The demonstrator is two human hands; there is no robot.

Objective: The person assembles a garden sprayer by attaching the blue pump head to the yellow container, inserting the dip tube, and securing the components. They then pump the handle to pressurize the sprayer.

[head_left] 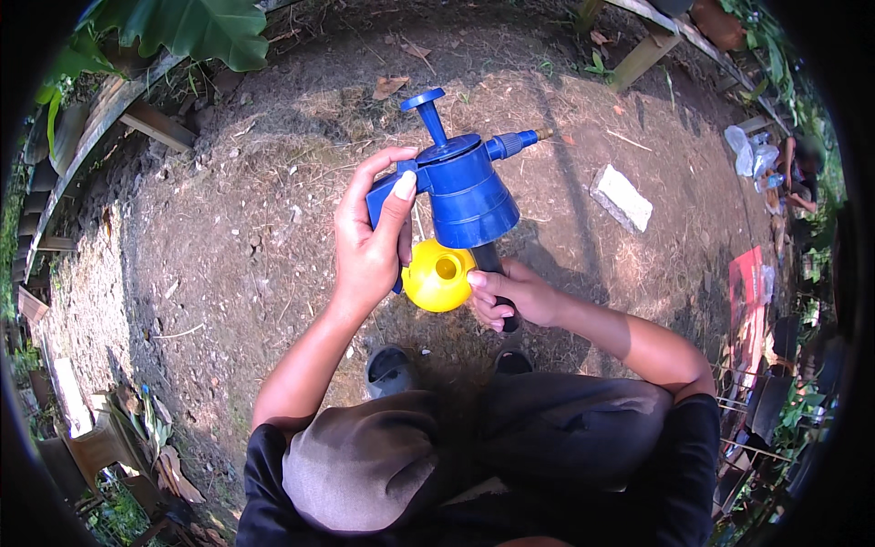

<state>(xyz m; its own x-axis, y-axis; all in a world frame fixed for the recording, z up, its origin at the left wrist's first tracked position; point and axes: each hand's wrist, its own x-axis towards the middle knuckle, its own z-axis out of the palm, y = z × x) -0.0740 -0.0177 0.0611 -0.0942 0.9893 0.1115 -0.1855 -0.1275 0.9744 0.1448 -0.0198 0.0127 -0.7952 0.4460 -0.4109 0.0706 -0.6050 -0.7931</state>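
Observation:
A blue pump sprayer head (pixel 468 196) with a plunger knob on top and a brass-tipped nozzle pointing right is held up in front of me. My left hand (pixel 369 232) is closed around its blue handle. The fingers of my right hand (pixel 518 294) wrap around the black pump tube (pixel 488 261) that extends below the head. Below the head, between my hands, is a round yellow bottle (pixel 428 284) with its neck uncovered. My right thumb overlaps the bottle's edge in view; whether it touches, I cannot tell. Part of the bottle is hidden.
Bare dirt ground (pixel 246 246) with dry leaves and straw surrounds my feet. A pale block (pixel 622 198) lies to the right. Wooden planks (pixel 157 126) edge the plot, with a large green leaf (pixel 196 27) at far left. Clear plastic (pixel 751 153) and another person (pixel 804 173) are at far right.

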